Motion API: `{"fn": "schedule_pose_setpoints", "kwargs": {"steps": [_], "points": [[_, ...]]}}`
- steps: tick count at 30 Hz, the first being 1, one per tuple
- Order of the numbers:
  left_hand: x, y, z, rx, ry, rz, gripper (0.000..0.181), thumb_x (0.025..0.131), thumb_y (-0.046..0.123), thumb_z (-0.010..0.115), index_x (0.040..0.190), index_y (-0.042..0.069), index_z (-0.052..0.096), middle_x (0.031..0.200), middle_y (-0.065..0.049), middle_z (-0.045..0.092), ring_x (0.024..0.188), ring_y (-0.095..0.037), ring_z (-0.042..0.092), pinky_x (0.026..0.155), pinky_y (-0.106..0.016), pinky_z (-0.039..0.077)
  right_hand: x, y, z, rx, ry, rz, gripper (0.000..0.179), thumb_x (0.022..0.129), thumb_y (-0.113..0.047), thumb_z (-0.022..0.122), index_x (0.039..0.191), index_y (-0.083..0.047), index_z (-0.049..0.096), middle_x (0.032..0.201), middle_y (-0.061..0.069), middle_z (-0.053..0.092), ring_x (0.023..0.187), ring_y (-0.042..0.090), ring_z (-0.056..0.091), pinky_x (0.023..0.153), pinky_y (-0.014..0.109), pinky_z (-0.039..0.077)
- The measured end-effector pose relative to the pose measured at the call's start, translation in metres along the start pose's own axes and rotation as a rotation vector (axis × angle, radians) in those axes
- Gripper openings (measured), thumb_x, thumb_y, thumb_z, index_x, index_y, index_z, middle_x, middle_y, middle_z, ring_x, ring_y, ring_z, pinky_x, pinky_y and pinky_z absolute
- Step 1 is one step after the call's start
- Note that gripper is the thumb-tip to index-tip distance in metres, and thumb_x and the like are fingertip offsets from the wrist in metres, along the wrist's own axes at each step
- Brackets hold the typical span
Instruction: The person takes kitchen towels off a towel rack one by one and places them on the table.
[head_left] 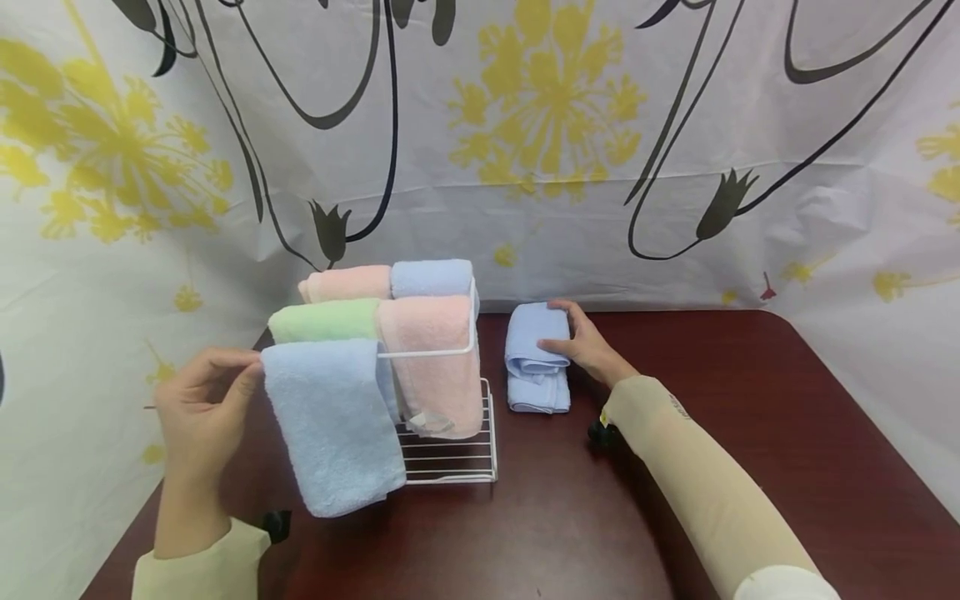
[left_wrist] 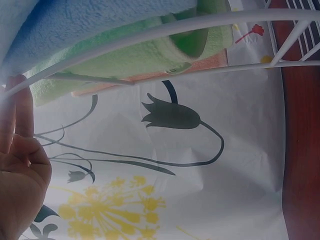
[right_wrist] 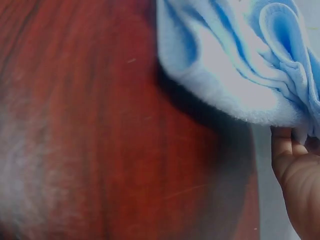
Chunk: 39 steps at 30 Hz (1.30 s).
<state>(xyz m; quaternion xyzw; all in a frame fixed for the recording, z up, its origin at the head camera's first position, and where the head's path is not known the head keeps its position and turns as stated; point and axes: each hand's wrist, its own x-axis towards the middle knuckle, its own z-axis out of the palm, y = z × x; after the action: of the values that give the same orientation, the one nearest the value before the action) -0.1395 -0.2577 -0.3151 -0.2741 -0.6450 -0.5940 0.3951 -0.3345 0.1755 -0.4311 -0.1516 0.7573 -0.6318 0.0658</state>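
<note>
A white wire rack (head_left: pixel 450 479) stands on the table, several folded towels hanging over its top bars. At its front left, my left hand (head_left: pixel 206 412) pinches the top corner of a hanging blue towel (head_left: pixel 330 425) between thumb and forefinger. The left wrist view shows these fingers (left_wrist: pixel 21 107) beside the rack's white bar (left_wrist: pixel 150 37); the exact contact is partly hidden. To the right of the rack, my right hand (head_left: pixel 588 342) grips the right side of a folded light blue towel (head_left: pixel 536 333). In the right wrist view that towel (right_wrist: pixel 225 75) shows loose, layered folds above the thumb.
Behind the blue towel hang a green towel (head_left: pixel 326 319), a pink towel (head_left: pixel 431 367) with a white tag, another pink towel (head_left: pixel 348 283) and a blue towel (head_left: pixel 431 277). The dark red table (head_left: pixel 750 417) meets a flower-patterned cloth (head_left: pixel 555 233) at the back.
</note>
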Motion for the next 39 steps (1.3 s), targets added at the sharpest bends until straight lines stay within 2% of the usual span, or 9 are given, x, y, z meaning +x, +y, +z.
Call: {"fn": "schedule_pose_setpoints", "kwargs": {"steps": [11,14,18,22,30,34,39], "points": [[-0.006,-0.002,-0.001,-0.036,0.018,0.025,0.004,0.085,-0.017,0.066,0.087,-0.02,0.065,0.09,-0.002,0.076,0.079,-0.008,0.07,0.076,-0.013,0.057,0.0,0.015,-0.001,-0.087,-0.006,0.039,0.074,0.09,-0.004,0.071,0.15,-0.009,0.03,0.137,0.026,0.045,0.115,0.032,0.052,0.084,0.021,0.048],[-0.006,-0.002,-0.001,-0.011,0.028,0.014,0.004,0.084,-0.018,0.065,0.088,-0.02,0.065,0.091,-0.001,0.076,0.079,-0.008,0.07,0.075,-0.012,0.056,0.002,0.017,0.0,-0.108,0.001,0.045,0.075,0.09,-0.004,0.072,0.151,-0.009,0.03,0.138,0.027,0.045,0.116,0.033,0.052,0.086,0.024,0.048],[-0.004,-0.003,0.0,-0.008,0.03,0.005,0.005,0.085,-0.018,0.065,0.089,-0.021,0.065,0.091,-0.002,0.076,0.079,-0.008,0.07,0.075,-0.012,0.056,0.003,0.019,-0.002,-0.126,0.018,0.049,0.074,0.09,-0.005,0.071,0.152,-0.009,0.03,0.143,0.026,0.042,0.121,0.035,0.051,0.093,0.031,0.047],[-0.002,-0.005,0.003,-0.052,0.03,0.014,0.005,0.085,-0.017,0.065,0.088,-0.021,0.065,0.09,-0.003,0.076,0.079,-0.009,0.07,0.075,-0.013,0.057,0.004,0.019,-0.003,-0.142,0.025,0.05,0.075,0.09,-0.004,0.072,0.151,-0.008,0.03,0.146,0.025,0.04,0.125,0.036,0.049,0.1,0.039,0.045],[-0.001,-0.006,0.004,-0.044,0.029,0.011,0.006,0.085,-0.015,0.066,0.089,-0.02,0.065,0.09,-0.002,0.076,0.078,-0.008,0.07,0.073,-0.013,0.056,0.002,0.022,-0.01,-0.207,0.045,0.034,0.074,0.089,-0.011,0.074,0.151,-0.007,0.032,0.145,0.025,0.042,0.127,0.038,0.048,0.102,0.044,0.044],[0.0,-0.006,0.004,-0.038,0.028,0.012,0.007,0.085,-0.014,0.067,0.089,-0.021,0.065,0.09,-0.002,0.076,0.078,-0.008,0.07,0.073,-0.013,0.056,-0.002,0.022,-0.015,-0.229,0.054,0.032,0.073,0.09,-0.012,0.073,0.151,-0.007,0.034,0.147,0.025,0.042,0.128,0.037,0.047,0.1,0.04,0.044],[0.0,-0.004,0.004,-0.031,0.034,0.005,0.006,0.085,-0.015,0.067,0.088,-0.02,0.066,0.089,-0.001,0.076,0.077,-0.007,0.07,0.073,-0.012,0.056,-0.009,0.02,-0.019,-0.215,0.054,0.03,0.07,0.09,-0.011,0.072,0.15,-0.006,0.036,0.146,0.026,0.046,0.12,0.037,0.051,0.087,0.024,0.047]]}}
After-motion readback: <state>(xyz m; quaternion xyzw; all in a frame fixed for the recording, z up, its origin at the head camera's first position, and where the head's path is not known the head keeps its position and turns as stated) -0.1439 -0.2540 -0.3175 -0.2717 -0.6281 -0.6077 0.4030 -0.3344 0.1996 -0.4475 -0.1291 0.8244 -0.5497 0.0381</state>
